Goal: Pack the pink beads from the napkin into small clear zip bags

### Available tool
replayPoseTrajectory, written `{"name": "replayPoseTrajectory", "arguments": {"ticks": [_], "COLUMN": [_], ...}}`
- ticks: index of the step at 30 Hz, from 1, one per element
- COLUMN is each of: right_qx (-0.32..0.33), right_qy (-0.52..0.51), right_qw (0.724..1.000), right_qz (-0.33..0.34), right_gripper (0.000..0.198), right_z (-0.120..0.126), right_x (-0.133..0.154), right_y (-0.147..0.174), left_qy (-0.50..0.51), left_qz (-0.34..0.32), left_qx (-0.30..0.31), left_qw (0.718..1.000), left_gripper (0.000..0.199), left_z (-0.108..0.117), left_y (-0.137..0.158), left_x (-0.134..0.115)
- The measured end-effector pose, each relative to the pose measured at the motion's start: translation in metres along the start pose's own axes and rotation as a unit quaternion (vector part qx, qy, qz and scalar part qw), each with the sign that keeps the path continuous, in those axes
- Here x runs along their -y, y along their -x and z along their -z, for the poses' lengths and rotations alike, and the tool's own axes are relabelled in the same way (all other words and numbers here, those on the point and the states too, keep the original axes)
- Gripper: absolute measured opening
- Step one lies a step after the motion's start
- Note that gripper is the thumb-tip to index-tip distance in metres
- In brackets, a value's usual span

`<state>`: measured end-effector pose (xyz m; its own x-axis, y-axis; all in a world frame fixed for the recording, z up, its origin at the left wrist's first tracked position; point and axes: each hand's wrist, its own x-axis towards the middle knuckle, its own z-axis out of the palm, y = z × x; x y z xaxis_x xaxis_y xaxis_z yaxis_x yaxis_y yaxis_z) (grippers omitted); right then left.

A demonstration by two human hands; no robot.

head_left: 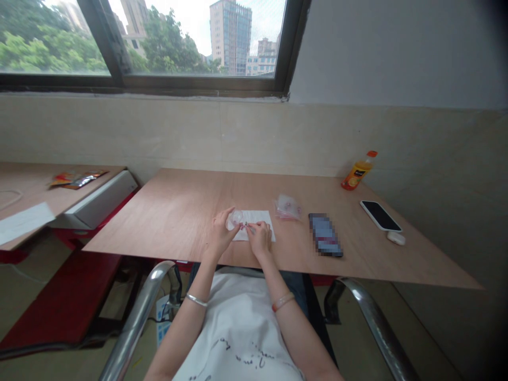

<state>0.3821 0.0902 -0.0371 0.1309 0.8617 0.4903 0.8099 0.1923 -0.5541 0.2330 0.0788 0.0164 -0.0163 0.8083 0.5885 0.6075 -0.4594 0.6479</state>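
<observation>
On the table, my left hand (221,232) and my right hand (260,236) meet over a white sheet of paper (256,216). Fingers of both are closed, with their tips almost touching around something tiny, pinkish and dark, too small to name. A small clear round piece of plastic (237,216) shows between the thumb and forefinger of my left hand; whether it is gripped or rests on the paper cannot be made out. Right of the paper lies a small pile of clear plastic bags (288,206) with pinkish contents.
To the right are a blurred-out phone (325,235), a white phone (380,215), a white earbud case (396,238) and an orange drink bottle (358,172) by the wall. Metal armrests (137,323) flank me. Another table (24,196) with packets stands left.
</observation>
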Motion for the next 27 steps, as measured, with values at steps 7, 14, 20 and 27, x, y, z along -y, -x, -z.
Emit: {"name": "replayPoseTrajectory", "arguments": {"ticks": [7,14,20,27], "right_qx": [-0.008,-0.068,-0.108,-0.065], "right_qy": [-0.031,-0.196,-0.261,-0.243], "right_qw": [0.999,0.975,0.959,0.966], "right_qz": [-0.008,-0.08,-0.033,0.054], "right_gripper": [0.014,0.021,0.019,0.011], "right_z": [-0.001,0.007,0.037,0.042], "right_x": [-0.002,0.002,0.032,0.045], "right_y": [-0.001,-0.01,-0.02,-0.017], "left_qy": [-0.005,-0.013,-0.018,-0.02], "left_qz": [-0.003,-0.004,-0.007,-0.009], "left_qx": [0.008,0.008,0.012,0.019], "left_qw": [1.0,1.0,1.0,1.0], "left_gripper": [0.049,0.049,0.051,0.045], "left_z": [0.0,-0.001,-0.003,-0.004], "left_y": [0.0,0.0,-0.001,0.0], "left_x": [0.0,-0.002,0.001,0.0]}}
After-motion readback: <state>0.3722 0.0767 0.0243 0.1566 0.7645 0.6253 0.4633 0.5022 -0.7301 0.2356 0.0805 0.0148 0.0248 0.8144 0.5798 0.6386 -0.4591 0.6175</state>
